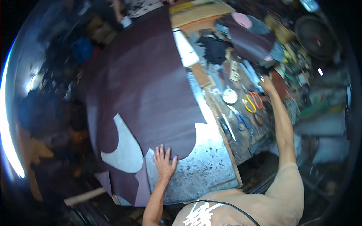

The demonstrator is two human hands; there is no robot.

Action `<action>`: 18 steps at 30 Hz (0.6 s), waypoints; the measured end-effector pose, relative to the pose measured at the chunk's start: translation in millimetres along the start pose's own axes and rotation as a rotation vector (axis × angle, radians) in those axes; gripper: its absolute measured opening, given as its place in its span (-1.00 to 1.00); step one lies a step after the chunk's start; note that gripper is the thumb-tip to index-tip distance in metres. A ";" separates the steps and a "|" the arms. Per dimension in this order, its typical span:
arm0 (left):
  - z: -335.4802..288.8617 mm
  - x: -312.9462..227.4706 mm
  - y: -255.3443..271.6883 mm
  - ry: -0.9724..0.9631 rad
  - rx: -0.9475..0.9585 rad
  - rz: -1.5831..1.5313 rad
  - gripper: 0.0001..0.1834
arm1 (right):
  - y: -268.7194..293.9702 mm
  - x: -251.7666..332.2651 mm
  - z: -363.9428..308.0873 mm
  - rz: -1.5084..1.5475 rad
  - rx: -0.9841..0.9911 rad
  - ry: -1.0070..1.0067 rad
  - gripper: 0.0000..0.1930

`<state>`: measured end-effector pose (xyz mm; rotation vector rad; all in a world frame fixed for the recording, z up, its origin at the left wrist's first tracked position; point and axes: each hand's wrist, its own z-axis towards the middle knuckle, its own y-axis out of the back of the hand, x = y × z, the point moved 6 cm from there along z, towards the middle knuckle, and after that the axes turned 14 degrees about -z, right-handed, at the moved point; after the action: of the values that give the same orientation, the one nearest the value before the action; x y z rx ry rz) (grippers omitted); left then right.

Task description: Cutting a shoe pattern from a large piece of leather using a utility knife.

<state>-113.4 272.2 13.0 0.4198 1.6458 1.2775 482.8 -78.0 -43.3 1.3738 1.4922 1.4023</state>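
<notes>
A large dark brown sheet (143,86), which looks like leather, covers most of the table. My left hand (164,162) is spread flat at its near edge, fingertips on the brown sheet and palm over the bare grey metal plate (200,169). To the left of that hand, a pale grey curved piece (126,148) lies on the sheet. My right arm stretches out to the cluttered bench at the right. My right hand (267,85) has its fingers bent together beside light blue strips (252,75); what they hold, if anything, is too small to make out.
On the right bench lie orange-and-yellow-handled scissors (253,102), blue-handled scissors (242,122), a round white-topped tin (229,96) and black scraps (214,49). A rolled brown sheet (250,41) lies farther back. Another person's hand (119,15) shows at the far edge.
</notes>
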 end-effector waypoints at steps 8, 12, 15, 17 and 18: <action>-12.3 9.7 10.6 0.020 -0.009 -0.048 -0.40 | 2.7 44.0 -15.2 -0.040 -0.071 -0.014 -0.76; -8.2 8.4 7.3 0.003 -0.012 -0.063 -0.40 | 28.0 67.8 -25.6 0.050 -0.120 0.054 -0.70; -3.9 6.7 4.7 -0.014 -0.014 -0.075 -0.40 | 35.5 81.8 -38.4 0.194 -0.174 0.100 -0.77; -9.8 8.5 8.4 0.006 -0.014 -0.061 -0.41 | 42.0 142.0 -87.6 0.522 0.170 0.062 -0.86; -9.0 7.4 8.7 0.001 -0.015 -0.066 -0.41 | 35.3 157.4 -112.6 0.713 0.243 0.040 -0.87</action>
<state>-126.8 276.1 16.9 0.3531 1.6363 1.2404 349.5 38.2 42.8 2.1838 1.2750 1.6975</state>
